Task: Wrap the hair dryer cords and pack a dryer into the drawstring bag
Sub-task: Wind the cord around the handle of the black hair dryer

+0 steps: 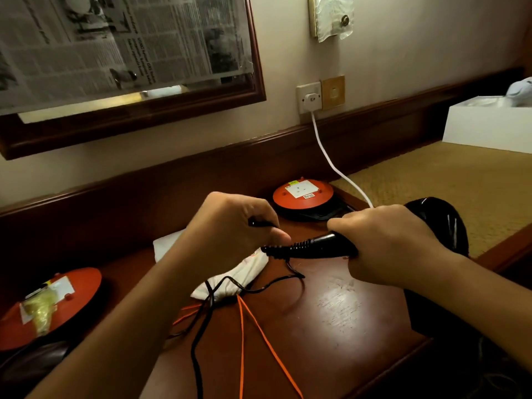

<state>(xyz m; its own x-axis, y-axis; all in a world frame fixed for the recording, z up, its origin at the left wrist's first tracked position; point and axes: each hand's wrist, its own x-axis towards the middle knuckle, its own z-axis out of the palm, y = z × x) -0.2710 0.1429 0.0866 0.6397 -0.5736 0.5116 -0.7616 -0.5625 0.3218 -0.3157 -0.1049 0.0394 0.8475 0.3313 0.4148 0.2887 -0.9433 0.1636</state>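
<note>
Head view: right hand (397, 246) gripping dryer (440, 223) by handle near right edge of worktop (345, 326), left hand (230, 226) pinching cord (201, 326) at handle base; slack crossing orange drawstrings (241, 341) of bag (230, 283), likely to snag and drag it during wrapping.

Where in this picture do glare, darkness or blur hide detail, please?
Head view: dim, warm light overall; a pale glare patch on the desk; the black hair dryer body loses detail in shadow; the newspaper over the mirror is soft; the wall trim bows from the wide lens.
</note>
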